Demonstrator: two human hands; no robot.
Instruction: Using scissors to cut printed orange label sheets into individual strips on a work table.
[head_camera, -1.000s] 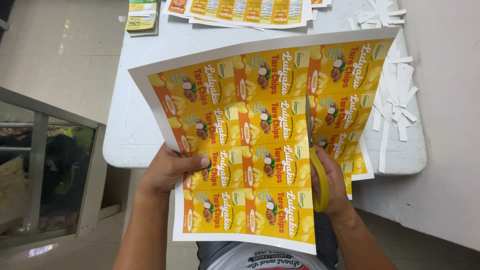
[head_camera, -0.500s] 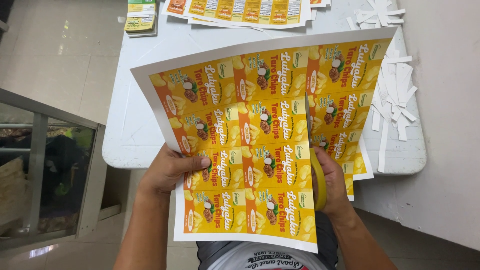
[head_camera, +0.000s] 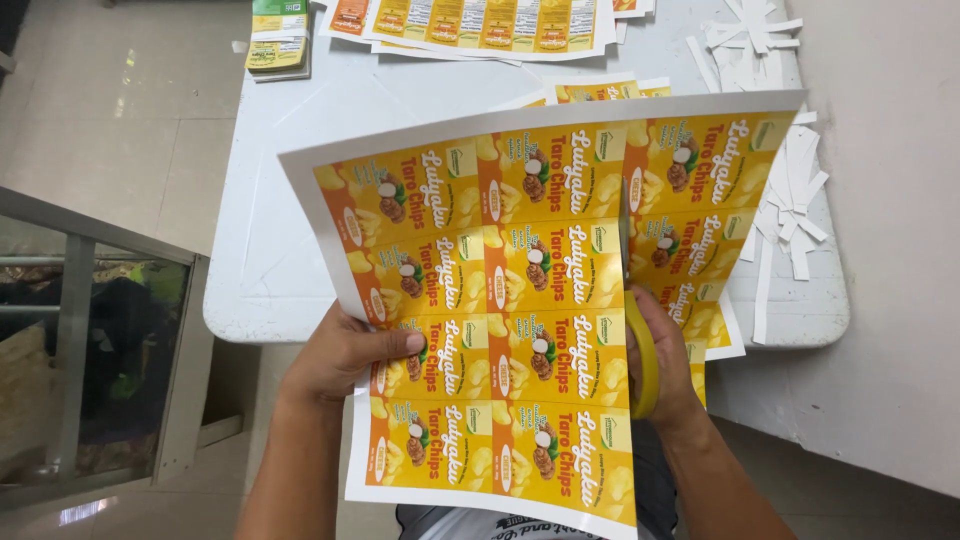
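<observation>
Between left fingers (head_camera: 395, 345), label sheet (head_camera: 530, 300)

Yellow-orange printed label sheet (head_camera: 500, 310) held up, partly cut lengthwise; yellow-handled scissors (head_camera: 640, 350) in cut.

Both hands raised, left hand (head_camera: 345, 350) thumb forward, right hand (head_camera: 665, 350) fingers curled.

A white plastic table (head_camera: 300, 200) carries loose white paper strips (head_camera: 790, 190), more printed yellow label sheets (head_camera: 480, 25) and a small green-yellow label stack (head_camera: 278, 45).
</observation>
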